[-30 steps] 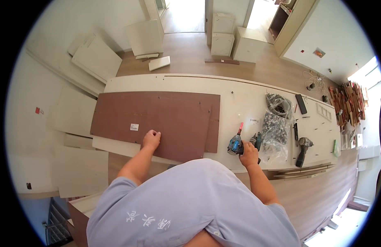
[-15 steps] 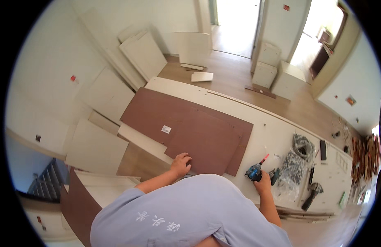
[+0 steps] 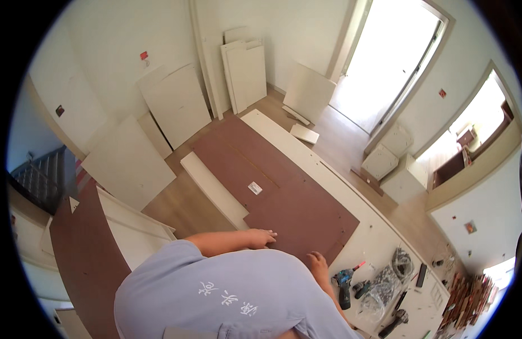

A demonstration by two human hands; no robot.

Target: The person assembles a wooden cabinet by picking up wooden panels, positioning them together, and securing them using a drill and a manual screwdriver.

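A smaller reddish-brown panel (image 3: 295, 217) lies over a longer brown panel (image 3: 232, 152), both on a long white board (image 3: 317, 164). My left hand (image 3: 263, 238) rests on the smaller panel near its close edge, fingers stretched out. At the near right part of the same panel is my right hand (image 3: 317, 262), its fingers apart on the surface and partly hidden by my body. Beside it, to the right, a blue and black cordless drill (image 3: 344, 282) with a red-tipped bit lies on the white board, with no hand on it.
Clear plastic bags of small hardware (image 3: 379, 291), a second power tool (image 3: 395, 323) and a black bar (image 3: 422, 275) lie at the right. White panels (image 3: 179, 107) lean along the back-left wall. White boxes (image 3: 405, 175) stand at the far right. A curved brown-edged piece (image 3: 86, 243) stands at left.
My right hand has left the drill and moved left onto the brown panel. My left hand's fingers have straightened. The whole view has turned toward the left.
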